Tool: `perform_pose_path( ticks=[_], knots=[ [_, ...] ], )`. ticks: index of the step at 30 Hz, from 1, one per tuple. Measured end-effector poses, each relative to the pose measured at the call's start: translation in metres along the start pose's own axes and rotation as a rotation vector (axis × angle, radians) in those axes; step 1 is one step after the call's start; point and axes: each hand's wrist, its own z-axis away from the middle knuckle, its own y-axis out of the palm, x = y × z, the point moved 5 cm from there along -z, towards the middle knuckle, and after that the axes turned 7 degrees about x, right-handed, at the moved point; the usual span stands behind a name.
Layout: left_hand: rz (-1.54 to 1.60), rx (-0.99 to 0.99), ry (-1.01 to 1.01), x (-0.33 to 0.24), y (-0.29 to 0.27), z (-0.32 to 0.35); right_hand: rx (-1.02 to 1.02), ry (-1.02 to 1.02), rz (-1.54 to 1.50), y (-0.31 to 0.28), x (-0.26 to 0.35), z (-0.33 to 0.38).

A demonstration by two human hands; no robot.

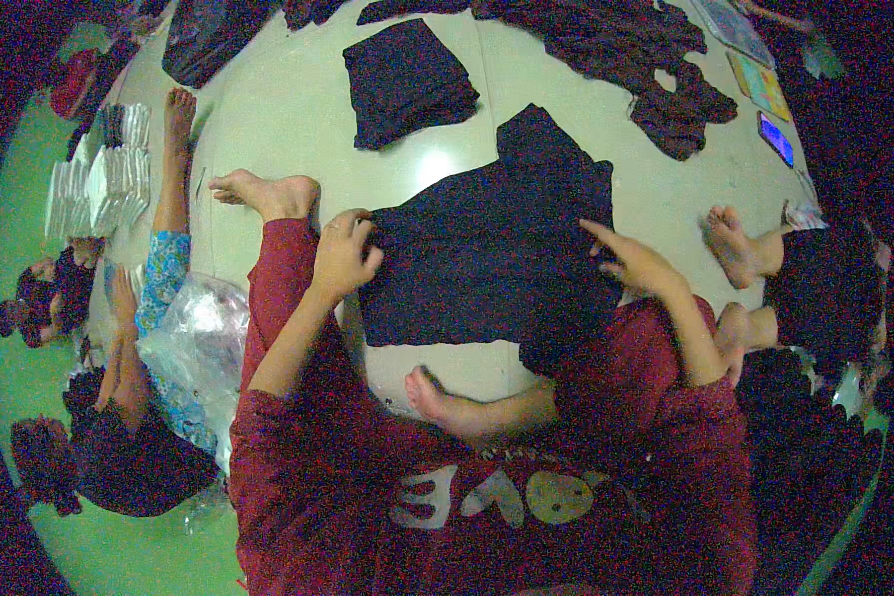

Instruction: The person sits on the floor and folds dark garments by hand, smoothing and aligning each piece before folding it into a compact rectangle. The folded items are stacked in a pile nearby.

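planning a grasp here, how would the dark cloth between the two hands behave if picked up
The dark cloth would probably flop and drape, since it lies flat with creased, uneven edges. It may shift or unfold unevenly, as one part juts out at the top. Being fabric, it seems unlikely to roll.

Seemingly garment workroom: dark cloth pieces [477, 258], stacked packets [125, 179], seated co-workers [134, 462].

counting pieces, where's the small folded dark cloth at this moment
In the head view, the small folded dark cloth lies near the top, slightly left of centre, beyond the larger dark cloth between the left hand and right hand.
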Motion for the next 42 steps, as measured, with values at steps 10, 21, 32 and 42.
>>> perform_pose_path(
  ticks=[10, 21, 32, 42],
  knots=[
    [0.249, 0.243, -0.408, 0.034, 0.016, -0.015, -0.132, 0.031, -0.06, -0.026, 0.017, 0.028],
    [0.505, -0.159, -0.789, 0.028, 0.042, 0.025, -0.176, 0.031, 0.149, 0.02, 0.04, -0.038],
    [1.051, 0.047, -0.58, -0.064, -0.033, -0.05, -0.364, 0.022, -0.171, -0.039, -0.001, -0.006],
    [0.599, -0.238, -0.33, -0.209, 0.033, -0.147, -0.61, -0.035, -0.499, -0.062, -0.043, 0.021]
  ],
)
